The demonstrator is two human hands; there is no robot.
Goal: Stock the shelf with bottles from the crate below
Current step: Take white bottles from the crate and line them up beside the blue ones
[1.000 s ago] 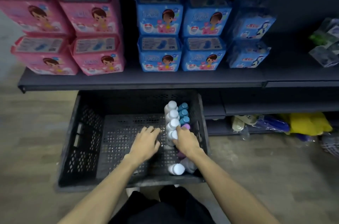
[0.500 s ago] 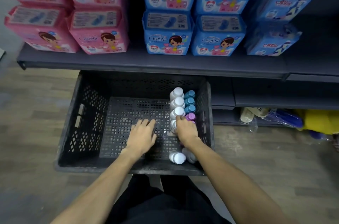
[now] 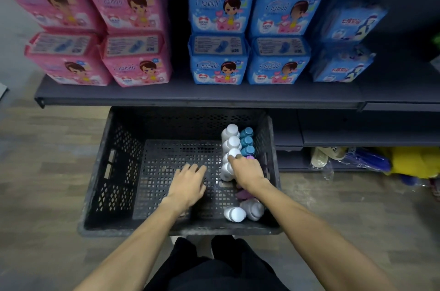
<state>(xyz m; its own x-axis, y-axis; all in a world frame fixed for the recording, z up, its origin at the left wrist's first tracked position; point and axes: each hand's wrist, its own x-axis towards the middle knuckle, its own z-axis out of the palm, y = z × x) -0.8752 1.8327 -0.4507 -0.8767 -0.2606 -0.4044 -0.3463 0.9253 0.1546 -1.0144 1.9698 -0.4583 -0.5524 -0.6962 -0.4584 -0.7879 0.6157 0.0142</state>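
We have both hands down in the black crate [image 3: 112,171] on the floor, below the dark shelf [image 3: 190,97]. The bottles sit along the crate's right wall: a row of white-capped bottles [image 3: 230,141] standing upright, a row of teal-capped bottles [image 3: 246,141] just right of them, a purple cap [image 3: 250,157] at the near end of that row, and two white bottles lying on their sides [image 3: 242,212] in the near right corner.

Right hand [image 3: 247,172] — on top of the standing rows, fingers reaching over the nearest white caps. Whether they have closed round a bottle we cannot tell; the back of the hand hides the fingers. Left hand [image 3: 189,186] — flat and relaxed over the crate's mesh floor, holding nothing, near the white row but apart from it.

Risks as we judge them:
- The upright bottles touch one another, so pulling one up at an angle may tip its neighbours in a chain; two are already down.
- A grip by the smooth cap alone may slip on the lift.
- The shelf edge overhangs the far side of the crate — a bottle raised straight up from the far end could knock against it.
- The shelf above is crowded with pink packs [image 3: 133,28] and blue packs [image 3: 219,28]; free room shows only along its front and far right, so a bottle set there hastily could roll off.
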